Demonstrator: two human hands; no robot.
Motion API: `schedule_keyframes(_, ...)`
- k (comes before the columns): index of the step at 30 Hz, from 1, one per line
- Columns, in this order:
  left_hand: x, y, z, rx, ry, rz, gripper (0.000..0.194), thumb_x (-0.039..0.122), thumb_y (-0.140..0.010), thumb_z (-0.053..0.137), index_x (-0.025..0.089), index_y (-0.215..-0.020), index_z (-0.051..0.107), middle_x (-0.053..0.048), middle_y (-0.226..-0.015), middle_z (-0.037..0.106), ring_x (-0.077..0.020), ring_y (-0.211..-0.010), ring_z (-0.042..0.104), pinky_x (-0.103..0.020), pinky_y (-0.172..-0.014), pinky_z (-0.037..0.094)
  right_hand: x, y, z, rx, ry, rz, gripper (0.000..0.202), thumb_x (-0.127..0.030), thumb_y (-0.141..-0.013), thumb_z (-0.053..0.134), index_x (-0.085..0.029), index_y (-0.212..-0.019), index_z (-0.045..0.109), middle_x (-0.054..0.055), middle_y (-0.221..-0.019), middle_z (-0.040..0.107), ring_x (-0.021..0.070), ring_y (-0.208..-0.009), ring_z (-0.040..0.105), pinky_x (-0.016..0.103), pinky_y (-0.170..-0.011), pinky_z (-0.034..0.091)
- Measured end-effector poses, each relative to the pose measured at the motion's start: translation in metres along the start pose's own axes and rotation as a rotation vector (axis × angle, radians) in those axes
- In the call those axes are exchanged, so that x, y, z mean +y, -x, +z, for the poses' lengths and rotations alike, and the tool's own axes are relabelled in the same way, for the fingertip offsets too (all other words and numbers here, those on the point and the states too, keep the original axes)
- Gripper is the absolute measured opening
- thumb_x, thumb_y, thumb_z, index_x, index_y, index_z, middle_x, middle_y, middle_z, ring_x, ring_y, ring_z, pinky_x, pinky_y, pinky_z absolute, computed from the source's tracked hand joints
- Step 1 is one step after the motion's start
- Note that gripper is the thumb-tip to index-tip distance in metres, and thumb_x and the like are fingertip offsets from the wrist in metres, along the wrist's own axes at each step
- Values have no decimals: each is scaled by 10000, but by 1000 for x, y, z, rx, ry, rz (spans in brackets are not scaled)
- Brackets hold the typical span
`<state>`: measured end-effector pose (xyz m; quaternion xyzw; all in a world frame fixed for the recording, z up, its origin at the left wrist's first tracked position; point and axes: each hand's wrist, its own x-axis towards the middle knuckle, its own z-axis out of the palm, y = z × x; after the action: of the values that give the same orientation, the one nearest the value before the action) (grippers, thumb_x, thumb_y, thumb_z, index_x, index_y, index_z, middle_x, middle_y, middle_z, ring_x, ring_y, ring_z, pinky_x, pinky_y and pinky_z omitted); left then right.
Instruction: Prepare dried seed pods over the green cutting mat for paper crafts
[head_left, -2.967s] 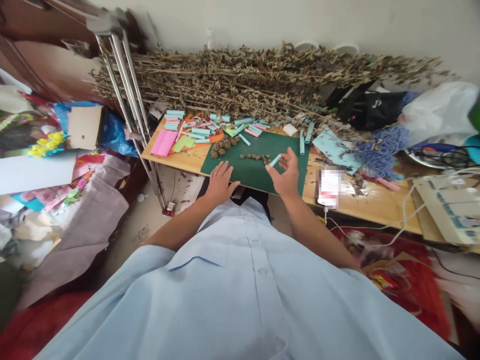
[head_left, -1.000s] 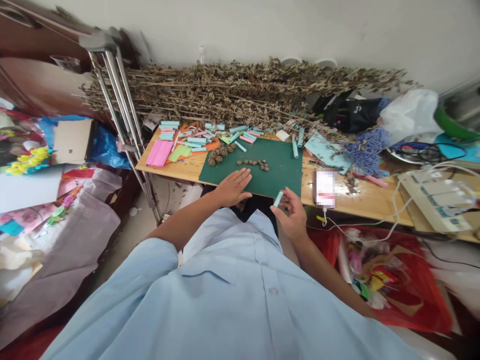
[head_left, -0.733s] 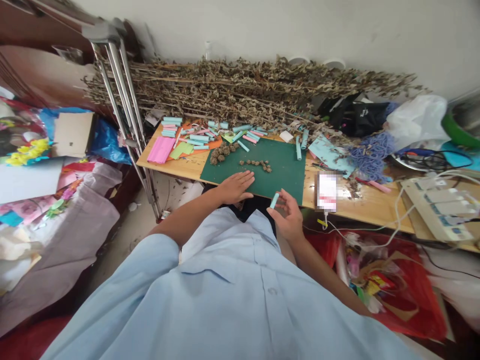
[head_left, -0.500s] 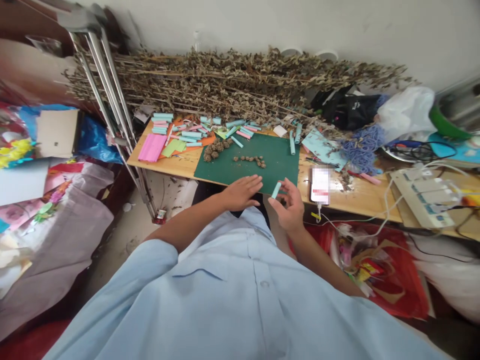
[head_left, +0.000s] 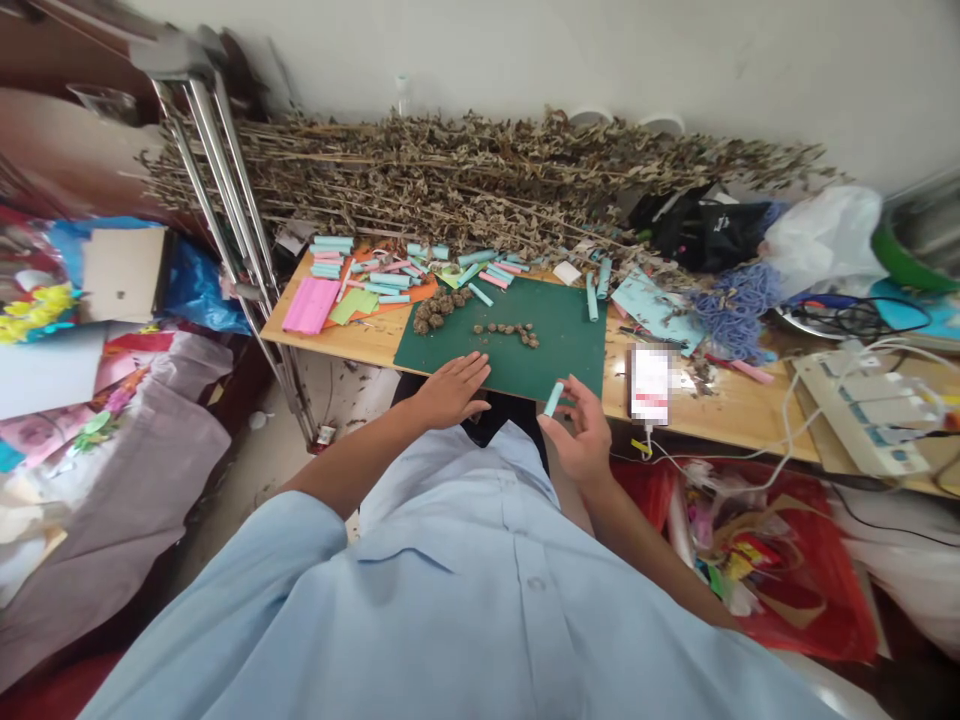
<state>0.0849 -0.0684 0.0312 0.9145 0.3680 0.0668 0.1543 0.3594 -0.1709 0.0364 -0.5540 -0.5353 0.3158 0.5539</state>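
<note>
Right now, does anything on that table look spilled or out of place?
Yes: dark crumbs lie scattered on the bare wood right of the phone, perhaps shed by the dried stems heaped behind. The blue paper also lies askew, littered with brown bits.

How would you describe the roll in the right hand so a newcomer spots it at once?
Find the green mat on the wooden table. By its near edge, the right hand holds a short pale-blue roll between thumb and fingers. The other rolls lie farther back; only this one is held.
</note>
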Motion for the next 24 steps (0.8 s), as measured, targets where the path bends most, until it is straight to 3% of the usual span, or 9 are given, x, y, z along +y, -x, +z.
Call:
schedule_keyframes(4, 11, -9, 9, 45, 13, -113, 741, 561, -1057, 499, 91, -1625, 428, -200, -1739, 317, -326, -1663, 255, -514, -1369, 226, 3, 0, 7, -13, 9, 7, 710, -378, -844, 846, -294, -1493, 572, 141, -1459, 644, 291, -1237, 673, 508, -973, 635)
schedule_keyframes(8, 7, -31, 4, 68, 83, -153, 707, 516, -1035, 565, 95, -1595, 472, -217, -1722, 346, -333, -1653, 282, -522, -1363, 246, -1, -5, 22, -43, 14, -18, 706, -389, -852, 838, -297, -1496, 564, 141, -1452, 642, 291, -1228, 674, 499, -957, 637)
schedule_keyframes(11, 8, -24, -1, 189, 246, -119, 649, 521, -1040, 551, 145, -1567, 516, -183, -1722, 368, -311, -1660, 269, -542, -1364, 254, -6, -10, 31, -57, 39, -65, 735, -397, -856, 834, -305, -1522, 537, 138, -1461, 632, 297, -1240, 666, 498, -961, 632)
schedule_keyframes(13, 12, -13, 1, 282, 497, -143, 541, 495, -1053, 530, 174, -1480, 614, -159, -1654, 493, -295, -1624, 362, -532, -1342, 313, -8, -15, 37, -77, 71, -100, 780, -402, -858, 835, -315, -1555, 495, 132, -1470, 623, 297, -1245, 664, 500, -973, 627)
schedule_keyframes(15, 19, -7, 3, 357, 867, -310, 499, 523, -1047, 538, 166, -1358, 698, -172, -1461, 677, -295, -1425, 612, -511, -1237, 464, -9, -20, 44, -109, 106, -144, 847, -407, -852, 842, -312, -1592, 441, 131, -1463, 622, 299, -1257, 659, 500, -986, 622)
schedule_keyframes(17, 25, -8, 3, 273, 1301, -461, 539, 591, -1002, 602, 135, -1261, 727, -167, -1169, 797, -271, -1075, 779, -463, -1013, 608, -11, -27, 54, -147, 138, -204, 929, -422, -825, 861, -289, -1619, 397, 140, -1447, 626, 310, -1273, 651, 505, -1003, 620)
schedule_keyframes(20, 33, -15, -5, 169, 1775, -494, 593, 610, -862, 793, 119, -1188, 734, -120, -953, 808, -219, -834, 787, -338, -792, 619, -14, -36, 70, -188, 197, -269, 983, -430, -804, 866, -268, -1635, 367, 144, -1410, 642, 326, -1286, 646, 527, -1035, 616)
schedule_keyframes(24, 36, -14, -19, 128, 1939, -474, 523, 448, -746, 940, 105, -1096, 756, -86, -836, 792, -177, -715, 757, -262, -679, 572, -17, -41, 82, -250, 261, -352, 1007, -428, -759, 899, -280, -1622, 401, 137, -1401, 657, 356, -1282, 649, 592, -1100, 577)
